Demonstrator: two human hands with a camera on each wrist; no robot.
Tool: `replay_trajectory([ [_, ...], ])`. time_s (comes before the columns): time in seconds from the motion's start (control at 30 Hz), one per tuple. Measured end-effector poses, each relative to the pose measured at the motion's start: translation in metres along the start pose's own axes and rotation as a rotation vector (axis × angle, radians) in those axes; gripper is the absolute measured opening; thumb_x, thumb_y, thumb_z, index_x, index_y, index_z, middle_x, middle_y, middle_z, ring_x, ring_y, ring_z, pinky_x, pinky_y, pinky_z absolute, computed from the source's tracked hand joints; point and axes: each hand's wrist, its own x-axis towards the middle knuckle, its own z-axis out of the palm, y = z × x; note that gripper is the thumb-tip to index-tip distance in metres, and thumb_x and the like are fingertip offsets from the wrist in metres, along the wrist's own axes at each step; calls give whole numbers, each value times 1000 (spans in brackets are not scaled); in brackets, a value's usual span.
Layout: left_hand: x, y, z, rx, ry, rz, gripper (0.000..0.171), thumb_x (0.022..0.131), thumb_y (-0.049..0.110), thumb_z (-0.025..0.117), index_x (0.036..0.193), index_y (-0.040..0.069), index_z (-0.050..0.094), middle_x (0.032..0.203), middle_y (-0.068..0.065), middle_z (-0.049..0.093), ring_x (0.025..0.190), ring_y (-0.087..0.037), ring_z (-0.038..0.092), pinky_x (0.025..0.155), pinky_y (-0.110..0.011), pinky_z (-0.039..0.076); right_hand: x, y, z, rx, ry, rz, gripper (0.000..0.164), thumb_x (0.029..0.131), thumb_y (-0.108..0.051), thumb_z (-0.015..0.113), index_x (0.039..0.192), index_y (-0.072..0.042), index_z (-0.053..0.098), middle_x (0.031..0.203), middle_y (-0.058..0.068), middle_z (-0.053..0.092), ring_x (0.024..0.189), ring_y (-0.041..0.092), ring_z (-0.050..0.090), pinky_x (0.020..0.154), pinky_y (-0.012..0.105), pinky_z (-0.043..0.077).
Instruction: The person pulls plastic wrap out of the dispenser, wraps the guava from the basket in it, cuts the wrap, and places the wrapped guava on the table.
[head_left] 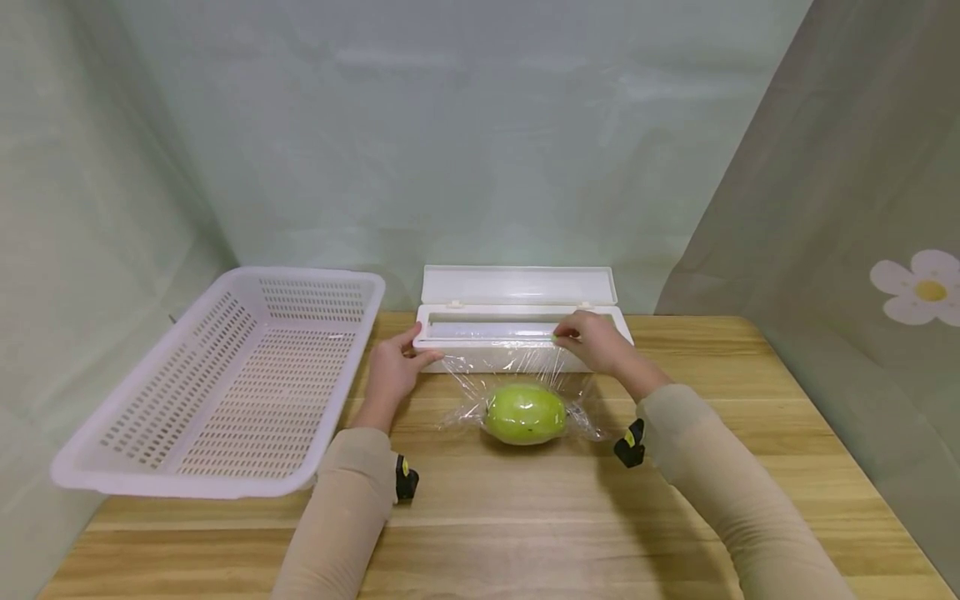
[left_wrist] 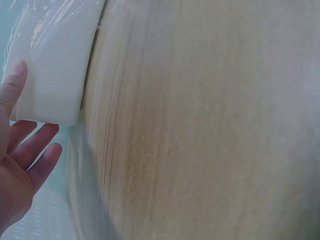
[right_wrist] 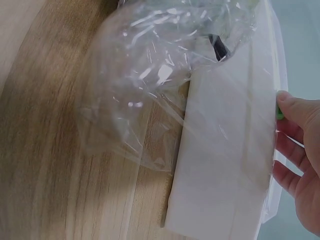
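Note:
A white cling film dispenser (head_left: pixel 517 312) stands at the back of the table, its lid (head_left: pixel 517 286) raised. My left hand (head_left: pixel 392 371) holds its left end, thumb on the front face and fingers at the end. At the front edge of the opening, my right hand (head_left: pixel 600 342) pinches a small green slide cutter (right_wrist: pixel 279 112), mostly hidden by the fingers. Clear cling film (right_wrist: pixel 160 75) comes over the dispenser's front and runs to a green, mango-like fruit (head_left: pixel 525 414). That fruit lies on the table before the dispenser, wrapped in film with loose, crumpled ends at both sides.
A large white slotted basket (head_left: pixel 225 392) stands to the left, close to my left forearm. The wooden table (head_left: pixel 525 533) meets pale cloth (head_left: pixel 480 150) behind the dispenser. Dark wrist devices (head_left: pixel 632 443) sit on the inner side of each sleeve.

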Motion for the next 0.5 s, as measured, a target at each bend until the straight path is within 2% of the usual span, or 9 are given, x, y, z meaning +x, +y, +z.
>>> replay_trajectory([
  [0.23, -1, 1, 1, 0, 2, -15, 69, 77, 36, 75, 137, 15, 49, 140, -8, 50, 116, -21, 58, 78, -30, 50, -2, 2, -1, 12, 13, -2, 16, 88, -12, 66, 98, -1, 69, 94, 12, 69, 89, 25, 64, 83, 39, 54],
  [0.5, 0, 0, 1, -9, -3, -7, 69, 77, 36, 75, 138, 15, 49, 140, -8, 50, 119, -24, 56, 85, -35, 52, -4, 7, 0, 21, 26, -13, 14, 87, -11, 66, 97, -2, 70, 93, 12, 68, 87, 25, 63, 81, 39, 54],
])
